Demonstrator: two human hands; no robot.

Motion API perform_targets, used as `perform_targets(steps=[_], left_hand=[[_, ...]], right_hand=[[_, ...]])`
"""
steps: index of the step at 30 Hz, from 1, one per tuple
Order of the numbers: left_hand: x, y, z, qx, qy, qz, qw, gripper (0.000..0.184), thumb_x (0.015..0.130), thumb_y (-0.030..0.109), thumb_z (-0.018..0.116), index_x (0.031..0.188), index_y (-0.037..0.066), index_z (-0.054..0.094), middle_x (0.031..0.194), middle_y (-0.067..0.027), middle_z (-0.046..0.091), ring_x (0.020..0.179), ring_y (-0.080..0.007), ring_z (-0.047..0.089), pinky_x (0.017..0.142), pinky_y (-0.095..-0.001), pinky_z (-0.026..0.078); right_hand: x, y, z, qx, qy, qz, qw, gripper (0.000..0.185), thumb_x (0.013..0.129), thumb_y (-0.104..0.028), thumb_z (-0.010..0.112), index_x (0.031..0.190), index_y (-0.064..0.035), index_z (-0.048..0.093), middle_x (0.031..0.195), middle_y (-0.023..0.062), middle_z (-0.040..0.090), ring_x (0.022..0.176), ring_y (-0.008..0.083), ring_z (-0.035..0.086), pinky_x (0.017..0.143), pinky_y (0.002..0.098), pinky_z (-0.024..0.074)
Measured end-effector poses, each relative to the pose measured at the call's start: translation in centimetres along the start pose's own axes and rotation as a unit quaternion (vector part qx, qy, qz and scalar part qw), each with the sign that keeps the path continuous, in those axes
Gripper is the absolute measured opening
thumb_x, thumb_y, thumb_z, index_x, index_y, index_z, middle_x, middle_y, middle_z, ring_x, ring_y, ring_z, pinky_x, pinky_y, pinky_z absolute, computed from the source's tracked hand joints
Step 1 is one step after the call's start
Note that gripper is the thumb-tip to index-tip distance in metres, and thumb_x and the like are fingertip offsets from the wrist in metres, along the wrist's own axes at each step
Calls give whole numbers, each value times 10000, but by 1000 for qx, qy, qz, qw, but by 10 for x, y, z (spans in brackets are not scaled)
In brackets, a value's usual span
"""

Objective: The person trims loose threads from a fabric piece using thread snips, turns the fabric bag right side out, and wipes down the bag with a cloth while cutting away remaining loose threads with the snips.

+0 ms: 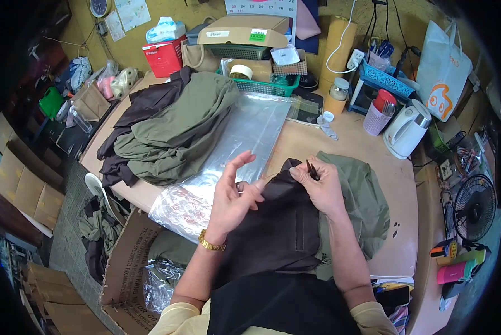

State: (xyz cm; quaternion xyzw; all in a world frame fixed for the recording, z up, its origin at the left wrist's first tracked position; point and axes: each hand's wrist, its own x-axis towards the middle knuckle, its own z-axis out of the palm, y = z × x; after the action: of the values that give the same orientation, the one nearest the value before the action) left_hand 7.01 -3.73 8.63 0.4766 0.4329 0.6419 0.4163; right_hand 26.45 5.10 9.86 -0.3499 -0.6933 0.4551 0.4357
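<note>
A dark brown garment (pixel 272 223) with a stitched pocket slit lies over the table edge and against my lap. My right hand (pixel 323 187) is closed at its upper edge, with small dark thread snips (pixel 313 170) between the fingers; the thumb and fingertips touch the cloth. My left hand (pixel 233 192) is raised over the garment's left side, its fingers apart and holding nothing that I can make out; its fingertips are slightly blurred. An olive green garment (pixel 362 195) lies under and to the right of the dark one.
Olive and dark garments (pixel 178 123) are heaped at the left on the table, beside clear plastic bags (pixel 250 128). A white kettle (pixel 406 128), a pink cup (pixel 377 118) and a blue basket (pixel 387 78) stand back right. An open cardboard box (pixel 125 268) sits below left; a black fan (pixel 473 206) is right.
</note>
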Motion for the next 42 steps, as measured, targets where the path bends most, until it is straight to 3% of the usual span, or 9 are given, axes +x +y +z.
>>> perform_targets(steps=[2,4,9,16,19,23,29,39,42], left_hand=[[3,3,7,32,5,0,999,722,868,137,781,1461,-27,402,1343,-121,561,628,-40,587,509,-198,496],[6,5,15,81,-28,-28,996,568,856,131,798,1338,-42,553,1340,-106,561,597,-33,576,499,-188,489],[11,-14,25,-4,17,-43,999,199,979,162,662,1076,-11,677,707,-31,668,588,-69,636,495,-185,502],[7,-25,24,-92,-3,-88,992,190,1029,181,576,938,15,557,890,-117,700,749,-161,727,646,-264,616],[7,-24,16,-250,-43,-87,963,190,1059,178,500,960,19,533,1109,-199,680,1013,-273,715,875,-344,612],[8,-19,23,-253,-40,-70,964,183,1060,171,496,961,20,527,1113,-198,681,1034,-271,707,897,-344,605],[8,-16,26,-221,-28,-55,973,185,1059,159,496,963,4,526,1122,-194,679,1055,-259,695,913,-344,597],[0,-10,34,-92,-21,3,996,218,1041,206,548,984,-4,535,1118,-160,684,1003,-202,701,888,-326,592],[-4,-5,37,-67,-27,13,997,204,1044,178,534,980,-15,530,1110,-165,682,996,-194,698,882,-319,591]], right_hand=[[-1,-1,2,-10,1,-2,1000,230,884,-164,764,795,30,678,732,27,554,692,99,492,638,277,392],[-3,-2,6,-14,-5,-33,999,238,887,-165,761,783,30,671,728,13,540,684,90,476,632,277,385],[-6,1,7,-9,-3,-34,999,287,891,-198,770,738,2,632,707,-25,554,672,56,469,626,257,373],[-6,7,9,77,0,12,997,262,890,-188,760,769,15,647,746,11,573,680,77,474,610,268,380],[-2,15,-2,50,11,46,998,246,885,-207,770,835,3,653,812,31,617,716,83,508,624,278,404],[-8,6,12,-34,107,-55,992,195,883,-199,765,918,-34,667,870,49,616,723,135,562,619,307,425],[-28,-35,7,-386,165,-326,847,345,705,-99,814,1033,-101,707,918,19,596,708,180,602,627,331,407],[-24,-42,9,-421,152,-366,816,326,640,-7,828,800,-93,557,761,22,575,638,192,583,607,319,408],[-24,-37,6,-413,138,-370,821,177,753,-30,726,831,-97,582,749,34,502,649,206,572,577,349,390]])
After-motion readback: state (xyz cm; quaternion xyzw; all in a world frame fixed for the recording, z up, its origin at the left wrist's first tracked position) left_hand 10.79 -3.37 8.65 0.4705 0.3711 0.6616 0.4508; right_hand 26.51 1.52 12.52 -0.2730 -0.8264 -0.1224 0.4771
